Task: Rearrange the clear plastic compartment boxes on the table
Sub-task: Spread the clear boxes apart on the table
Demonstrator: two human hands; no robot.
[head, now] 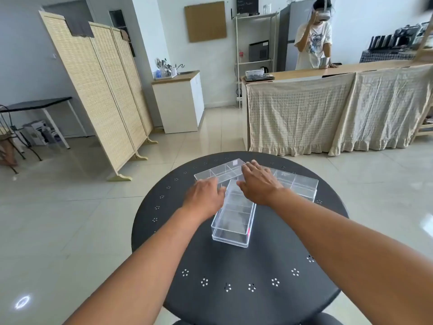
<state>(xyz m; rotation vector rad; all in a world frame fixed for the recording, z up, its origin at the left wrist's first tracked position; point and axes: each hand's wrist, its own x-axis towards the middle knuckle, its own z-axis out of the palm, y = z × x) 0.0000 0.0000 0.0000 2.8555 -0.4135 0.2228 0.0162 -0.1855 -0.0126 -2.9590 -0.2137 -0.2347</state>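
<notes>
On the round black table (234,277), both hands flank the far end of the middle clear box (234,219): left hand (203,198) curled against its side, right hand (257,184) spread flat above.

Three clear compartment boxes lie on a round black surface (234,266). The left hand (203,198) and right hand (259,184) rest at the far end of the nearest box (234,219) (a lengthwise one); the far-left box (219,173) and far-right box (297,184) lie beyond.
</notes>
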